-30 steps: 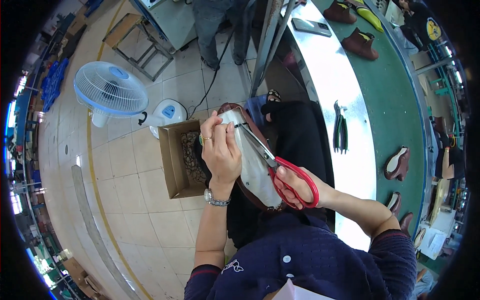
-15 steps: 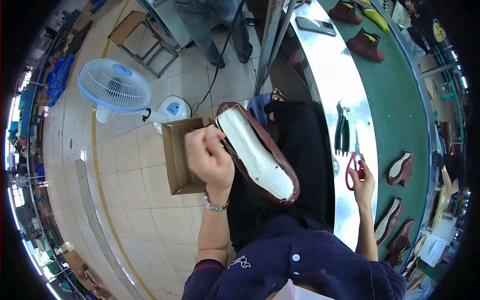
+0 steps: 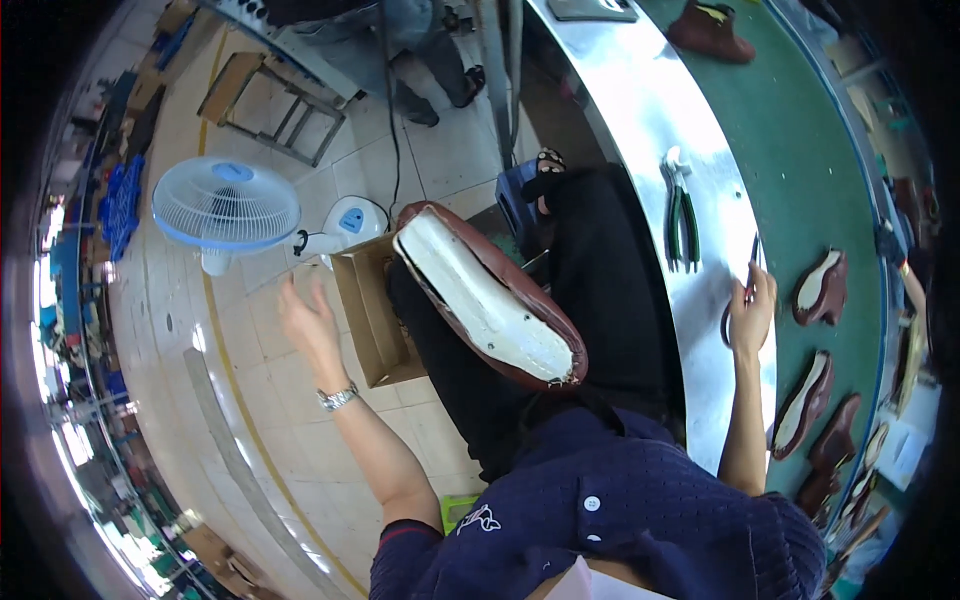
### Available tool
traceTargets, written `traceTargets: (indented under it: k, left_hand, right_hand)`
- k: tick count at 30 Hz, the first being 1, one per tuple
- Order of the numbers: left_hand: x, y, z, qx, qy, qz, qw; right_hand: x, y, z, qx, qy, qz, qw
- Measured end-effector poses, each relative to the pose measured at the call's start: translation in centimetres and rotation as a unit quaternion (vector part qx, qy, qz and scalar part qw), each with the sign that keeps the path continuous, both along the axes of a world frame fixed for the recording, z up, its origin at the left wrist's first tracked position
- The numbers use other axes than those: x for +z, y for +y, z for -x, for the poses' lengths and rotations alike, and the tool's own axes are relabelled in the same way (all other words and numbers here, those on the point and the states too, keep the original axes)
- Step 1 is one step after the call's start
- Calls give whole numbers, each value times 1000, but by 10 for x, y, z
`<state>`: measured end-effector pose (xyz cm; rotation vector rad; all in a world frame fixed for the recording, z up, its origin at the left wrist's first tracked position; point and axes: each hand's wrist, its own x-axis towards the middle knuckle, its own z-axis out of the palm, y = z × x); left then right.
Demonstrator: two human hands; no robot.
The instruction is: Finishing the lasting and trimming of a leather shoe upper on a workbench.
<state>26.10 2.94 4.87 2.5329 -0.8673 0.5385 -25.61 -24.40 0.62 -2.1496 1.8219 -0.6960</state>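
A brown leather shoe upper (image 3: 545,310) lies sole up across my lap, its white insole board (image 3: 470,285) facing me and its edge folded over at the rim. My left hand (image 3: 312,322) hangs out to the left above the floor, empty, with fingers apart. On the right, over the metal bench, my right hand (image 3: 755,308) grips a pair of scissors (image 3: 755,248). Their blades point away from me, and the fingers partly hide the handles. A pair of pincers (image 3: 682,215) with green-and-black handles rests on the bench, left of and beyond that hand.
The metal bench (image 3: 640,95) borders a green conveyor (image 3: 790,170) carrying several brown shoes (image 3: 805,405). A cardboard box (image 3: 375,330) stands by my left knee. Beyond it are a fan (image 3: 228,205) and a stool (image 3: 275,110). Another person's legs (image 3: 420,75) are ahead.
My left hand has swung left, away from the shoe, and its curled fingers have opened. My right hand, still on the scissors, has moved slightly right and away. The view has shifted.
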Motion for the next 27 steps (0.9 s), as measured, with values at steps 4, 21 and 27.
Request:
traceTargets:
  k: [4, 21, 27]
  left_hand:
    - [-2, -40, 75, -106, 82, 77, 988]
    - [38, -240, 61, -410, 291, -25, 864]
    - [22, -260, 55, -313, 181, -26, 932]
  right_hand:
    - [-18, -45, -56, 68, -25, 55, 996]
    - [37, -87, -117, 36, -329, -400, 855]
    - [117, -86, -164, 329, -228, -465, 790]
